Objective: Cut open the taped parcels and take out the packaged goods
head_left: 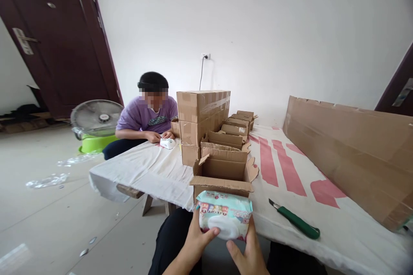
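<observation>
Between my two hands is a pack of wet wipes (225,215), turquoise and white with a white lid and small cartoon figures. My left hand (197,240) grips its left end, thumb on the front near the lid. At the right end, my right hand (248,251) has its fingers behind the pack and its thumb just below the front edge. Directly beyond the pack stands an open cardboard box (225,167) with its flaps up; what lies low inside it is hidden.
A green utility knife (298,222) lies on the cloth-covered table (351,227), blade out. Sealed cartons (187,126) are stacked behind the open boxes (234,129). A large cardboard sheet (348,150) stands at right. Across the table, a person (150,116) handles a white pack (167,143).
</observation>
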Demonstrator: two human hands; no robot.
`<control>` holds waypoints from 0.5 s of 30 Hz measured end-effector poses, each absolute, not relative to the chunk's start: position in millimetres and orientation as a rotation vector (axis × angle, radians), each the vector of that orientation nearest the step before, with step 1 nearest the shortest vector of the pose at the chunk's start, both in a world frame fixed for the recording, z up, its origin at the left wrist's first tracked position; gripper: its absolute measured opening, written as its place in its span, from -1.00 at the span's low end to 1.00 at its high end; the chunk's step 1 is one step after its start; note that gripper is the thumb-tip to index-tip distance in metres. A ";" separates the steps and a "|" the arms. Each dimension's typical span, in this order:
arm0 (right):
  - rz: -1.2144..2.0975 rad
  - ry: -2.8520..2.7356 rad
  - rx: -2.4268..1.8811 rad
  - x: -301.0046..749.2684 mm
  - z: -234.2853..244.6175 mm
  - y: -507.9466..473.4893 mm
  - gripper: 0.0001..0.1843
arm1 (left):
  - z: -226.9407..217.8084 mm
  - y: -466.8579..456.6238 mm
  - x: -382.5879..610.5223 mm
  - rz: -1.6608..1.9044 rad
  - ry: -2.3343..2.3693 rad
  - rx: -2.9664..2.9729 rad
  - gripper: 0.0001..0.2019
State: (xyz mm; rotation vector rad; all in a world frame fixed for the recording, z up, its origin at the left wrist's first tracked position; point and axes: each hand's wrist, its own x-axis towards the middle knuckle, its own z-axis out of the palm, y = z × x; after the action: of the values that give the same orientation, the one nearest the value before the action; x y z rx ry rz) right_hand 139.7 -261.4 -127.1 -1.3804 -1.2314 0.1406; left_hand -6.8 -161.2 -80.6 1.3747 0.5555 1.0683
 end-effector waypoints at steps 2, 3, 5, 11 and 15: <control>0.091 -1.177 -1.384 125.9 -115.0 -264.2 -0.08 | -78.8 -168.2 -14.5 1.092 0.545 1.365 0.07; 0.059 -1.156 -1.387 120.3 -107.4 -267.6 -0.07 | -77.4 -172.3 -17.8 1.101 0.535 1.372 0.08; -0.003 -1.118 -1.374 114.4 -85.3 -275.0 -0.05 | -68.0 -177.6 -21.3 1.121 0.504 1.431 0.07; -0.046 -1.155 -1.193 149.4 43.8 -242.4 -0.13 | 52.0 -136.0 22.4 1.252 0.307 1.678 -0.14; 0.035 -1.017 -1.197 175.3 105.4 -204.2 -0.32 | 122.3 -106.5 63.1 1.283 0.322 1.598 0.00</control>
State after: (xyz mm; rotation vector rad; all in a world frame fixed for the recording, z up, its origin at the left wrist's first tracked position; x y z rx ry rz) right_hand 175.3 -204.2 105.4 -1.1972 -1.0167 0.0346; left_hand 63.1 -106.5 122.3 1.5977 0.3225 1.2834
